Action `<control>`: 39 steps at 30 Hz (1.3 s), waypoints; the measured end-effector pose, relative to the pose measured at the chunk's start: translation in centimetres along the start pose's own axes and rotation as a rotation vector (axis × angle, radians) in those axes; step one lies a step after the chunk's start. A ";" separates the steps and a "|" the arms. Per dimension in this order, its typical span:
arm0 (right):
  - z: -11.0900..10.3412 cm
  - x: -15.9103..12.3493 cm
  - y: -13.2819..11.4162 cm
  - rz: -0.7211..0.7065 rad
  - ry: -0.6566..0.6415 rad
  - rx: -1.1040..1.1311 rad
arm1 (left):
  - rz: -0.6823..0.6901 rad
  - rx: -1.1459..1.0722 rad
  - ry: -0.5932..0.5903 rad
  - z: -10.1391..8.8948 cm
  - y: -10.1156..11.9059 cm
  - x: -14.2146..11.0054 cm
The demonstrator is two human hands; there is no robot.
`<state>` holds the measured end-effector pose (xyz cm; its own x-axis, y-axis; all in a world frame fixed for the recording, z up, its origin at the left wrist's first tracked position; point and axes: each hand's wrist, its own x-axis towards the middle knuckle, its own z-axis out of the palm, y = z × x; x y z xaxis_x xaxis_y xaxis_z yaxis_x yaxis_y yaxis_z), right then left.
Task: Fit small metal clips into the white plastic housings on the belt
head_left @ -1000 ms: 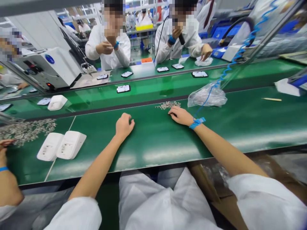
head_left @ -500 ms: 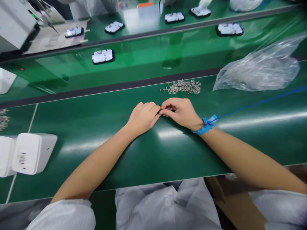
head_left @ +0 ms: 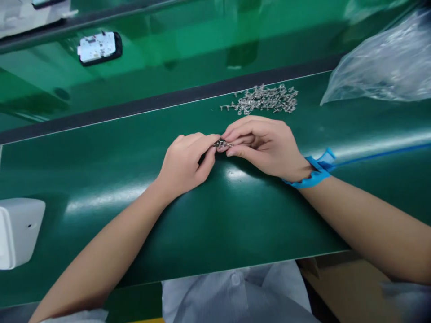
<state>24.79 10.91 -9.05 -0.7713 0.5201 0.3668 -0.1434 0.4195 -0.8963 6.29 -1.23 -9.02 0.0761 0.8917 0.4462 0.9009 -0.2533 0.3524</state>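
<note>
My left hand [head_left: 187, 160] and my right hand [head_left: 269, 146] meet over the green bench [head_left: 242, 220]. Pinched between their fingertips is a small shiny metal piece [head_left: 222, 144] with thin prongs; its exact kind is too small to make out. The left thumb and forefinger close on its left end, while the right fingers touch its right end. Just beyond the right hand lies a loose pile of similar small metal parts [head_left: 264, 98]. A blue wrist strap [head_left: 311, 175] with a cord circles my right wrist.
A clear plastic bag [head_left: 387, 67] rests at the right rear. At the left edge stands a white plastic housing [head_left: 25, 231]. Behind the dark rail [head_left: 161, 101], a white circuit board in a black case [head_left: 99, 47] sits on the green strip.
The view has tipped down and come closer to the hands. My fingers have parted slightly, so more of the small metal piece shows between them.
</note>
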 end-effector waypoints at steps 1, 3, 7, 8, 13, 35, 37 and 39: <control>0.0 -0.1 0.0 -0.022 0.008 -0.033 | -0.003 -0.033 0.000 -0.1 0.1 0.0; 0.1 -0.3 0.0 -0.074 0.025 -0.108 | 0.001 -0.093 -0.020 -0.2 0.3 0.0; 0.3 -0.4 -0.2 -0.150 0.050 -0.214 | 0.008 -0.135 -0.043 -0.4 0.2 0.1; 0.3 -0.4 -0.3 -0.162 0.051 -0.227 | 0.011 -0.143 -0.044 -0.4 0.1 0.1; 0.5 -0.4 -0.6 -0.185 0.045 -0.271 | 0.042 -0.134 -0.050 -0.3 -0.1 0.1; 0.9 -0.5 -0.3 -0.070 -0.037 -0.070 | 0.178 0.205 0.059 0.2 0.4 -0.5; 0.9 -0.5 -0.3 -0.067 -0.008 -0.038 | 0.121 0.162 0.024 0.1 0.5 -0.5; 0.8 -0.4 -0.4 -0.053 -0.013 -0.012 | 0.084 0.131 0.010 0.1 0.5 -0.6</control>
<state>24.67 9.89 -9.07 -0.7706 0.4872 0.4108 -0.1771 0.4555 -0.8724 6.75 -1.86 -9.14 0.1498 0.8654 0.4782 0.9398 -0.2749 0.2032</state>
